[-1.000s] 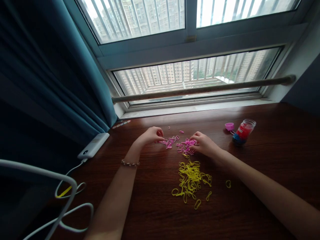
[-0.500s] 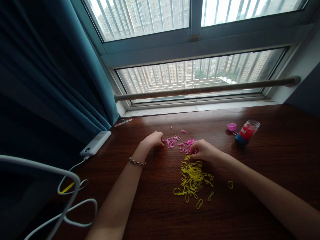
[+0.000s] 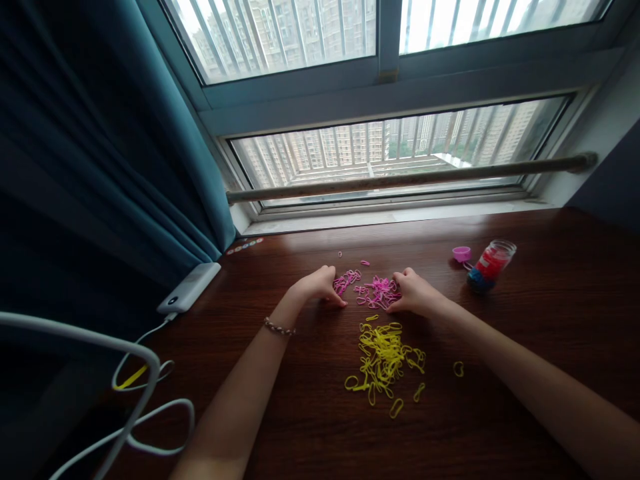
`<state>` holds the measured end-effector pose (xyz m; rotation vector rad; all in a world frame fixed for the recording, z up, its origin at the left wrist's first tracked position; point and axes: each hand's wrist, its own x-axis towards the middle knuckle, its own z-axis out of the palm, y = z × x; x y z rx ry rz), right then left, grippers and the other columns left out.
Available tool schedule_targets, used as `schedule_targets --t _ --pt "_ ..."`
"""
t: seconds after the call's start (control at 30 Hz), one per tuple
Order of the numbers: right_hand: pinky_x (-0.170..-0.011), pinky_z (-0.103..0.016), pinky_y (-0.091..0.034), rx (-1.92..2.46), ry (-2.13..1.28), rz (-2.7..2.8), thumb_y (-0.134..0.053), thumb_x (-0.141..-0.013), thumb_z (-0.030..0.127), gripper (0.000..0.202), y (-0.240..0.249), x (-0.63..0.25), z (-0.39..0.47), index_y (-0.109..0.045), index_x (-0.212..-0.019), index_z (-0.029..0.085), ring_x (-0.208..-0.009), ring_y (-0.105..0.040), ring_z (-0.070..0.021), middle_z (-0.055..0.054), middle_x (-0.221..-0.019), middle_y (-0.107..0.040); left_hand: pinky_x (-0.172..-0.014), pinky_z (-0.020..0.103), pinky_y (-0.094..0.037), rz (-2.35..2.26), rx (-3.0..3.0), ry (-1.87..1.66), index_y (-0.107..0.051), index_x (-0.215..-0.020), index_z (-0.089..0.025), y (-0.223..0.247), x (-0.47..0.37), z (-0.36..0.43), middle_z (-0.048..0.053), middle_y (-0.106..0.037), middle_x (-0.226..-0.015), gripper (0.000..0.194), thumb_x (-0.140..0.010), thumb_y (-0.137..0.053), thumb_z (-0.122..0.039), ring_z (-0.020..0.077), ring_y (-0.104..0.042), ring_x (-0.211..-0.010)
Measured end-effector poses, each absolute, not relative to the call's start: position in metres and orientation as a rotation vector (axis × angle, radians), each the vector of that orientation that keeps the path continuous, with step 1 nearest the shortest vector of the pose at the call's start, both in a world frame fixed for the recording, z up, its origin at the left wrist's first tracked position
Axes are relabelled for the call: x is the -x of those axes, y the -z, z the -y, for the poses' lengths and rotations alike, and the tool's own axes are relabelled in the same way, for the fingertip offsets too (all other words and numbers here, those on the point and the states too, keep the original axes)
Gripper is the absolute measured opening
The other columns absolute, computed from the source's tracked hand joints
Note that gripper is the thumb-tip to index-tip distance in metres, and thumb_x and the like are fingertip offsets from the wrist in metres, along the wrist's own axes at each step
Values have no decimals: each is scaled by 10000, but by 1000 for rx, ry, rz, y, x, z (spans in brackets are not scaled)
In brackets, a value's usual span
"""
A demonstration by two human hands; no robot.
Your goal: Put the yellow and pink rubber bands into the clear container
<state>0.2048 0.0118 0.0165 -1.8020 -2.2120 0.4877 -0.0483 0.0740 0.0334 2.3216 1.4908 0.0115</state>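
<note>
Small pink rubber bands [image 3: 381, 292] lie in two loose clusters on the dark wooden table. My left hand [image 3: 321, 285] rests at the left edge of the smaller cluster, thumb and fingers apart around its side. At the right edge of the larger cluster is my right hand [image 3: 412, 293], its thumb and fingers also spread and touching the bands. Neither hand has anything visibly gripped. Nearer to me lies a heap of yellow rubber bands [image 3: 384, 353], with several single ones scattered around it.
A clear jar [image 3: 491, 265] with red and blue contents stands tilted-looking at the right, beside a pink cap [image 3: 461, 254]. A white power bank [image 3: 190, 287] with a white cable [image 3: 150, 353] lies at the left by the blue curtain [image 3: 200, 200]. A window borders the table's back.
My left hand has opened and moved slightly right and down against the pink bands. My right hand has opened and shifted right, to the side of the larger pink cluster.
</note>
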Motion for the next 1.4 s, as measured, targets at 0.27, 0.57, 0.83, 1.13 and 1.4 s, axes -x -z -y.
schedule_targets --t 0.27,0.57,0.83,1.13,1.4 --pt "-586 -221 -399 1542 -498 2062 -695 -628 305 202 -3 -172 -27 -672 -742 140 -641 -531 -139 -52 -758 -580 -540 227 -417 -1240 -2155 -440 -618 -888 -144 -16 15 -67 27 -631 -760 419 -538 -736 -343 145 -560 -638" --pt "-749 -312 -432 1337 -464 2036 -476 -826 343 313 -9 -174 -91 -680 -875 111 -790 -596 -207 -123 -863 -665 -985 373 -335 -1586 -2256 -1079 -508 -1132 -117 2 39 -91 144 -512 -1203 395 -821 -465 -359 235 -433 -1160" --pt "-878 -288 -418 1085 -630 2202 -446 -837 260 268 11 -157 -85 -665 -963 170 -976 -576 -188 -55 -1026 -652 -1059 346 -230 -1419 -2289 -710 -507 -1171 -117 15 23 -110 121 -476 -1284 427 -886 -312 -368 203 -370 -1243" --pt "-706 -303 -484 909 -1228 1687 -488 -776 501 438 -17 -180 -26 -666 -881 114 -741 -626 -183 -83 -810 -679 -903 321 -425 -875 -1913 -768 -536 -1143 -121 -8 17 -52 115 -586 -1153 481 -869 -336 -461 202 -562 -1029" --pt "-684 -294 -472 1108 -1019 1789 -470 -770 522 448 -4 -168 -10 -684 -806 130 -723 -612 -186 -38 -726 -667 -784 322 -499 -1453 -1770 -1081 -419 -1213 -131 -22 56 -41 135 -591 -1125 460 -900 -209 -394 163 -621 -909"
